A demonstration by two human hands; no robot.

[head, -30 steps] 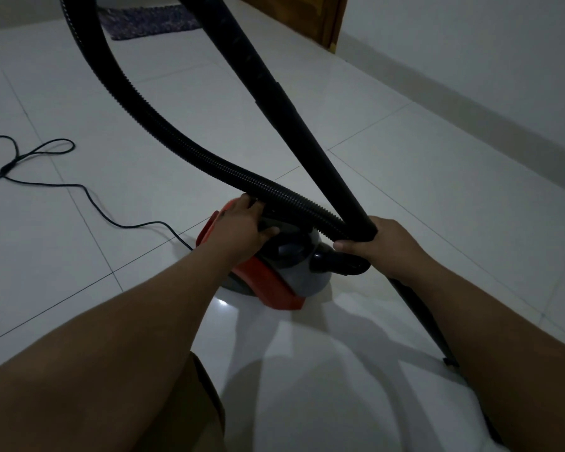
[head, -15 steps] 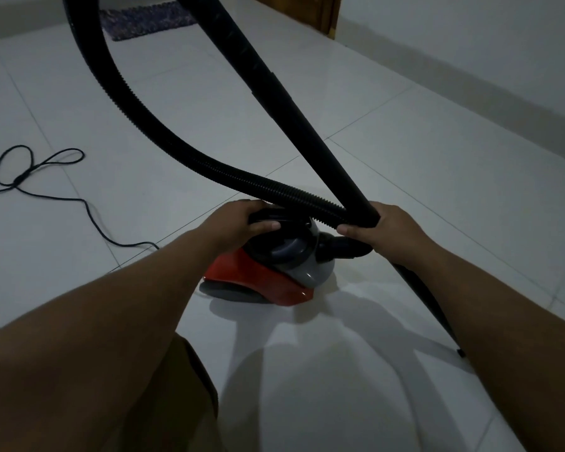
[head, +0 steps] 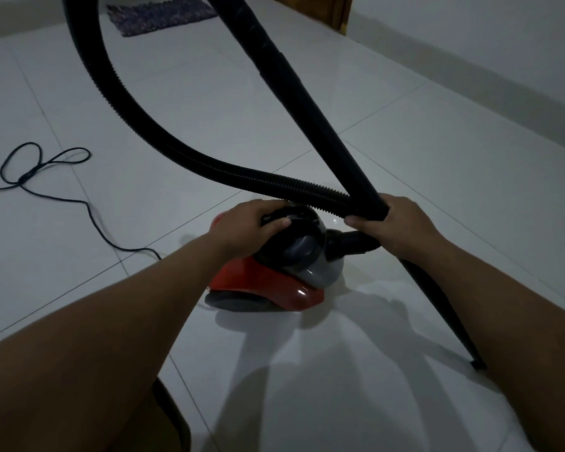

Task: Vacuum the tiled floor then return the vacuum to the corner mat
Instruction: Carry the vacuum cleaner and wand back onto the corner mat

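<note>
A small red and grey canister vacuum (head: 274,275) sits on the white tiled floor (head: 437,177), with its thin black power cord (head: 88,207) trailing off to the left, a dark woven mat (head: 160,13) far away by the back wall, and a wooden door (head: 336,9) near the corner. The left hand (head: 248,228) is closed around the black handle on top of the vacuum, and the right hand (head: 395,226) is wrapped around the long black wand (head: 307,102), just where the ribbed hose (head: 177,148) crosses it. Since a moment ago the vacuum has turned so its red side shows more, and both hands have kept their hold.

Dim, soft floor shadows, tile glare, wide-angle warp
</note>
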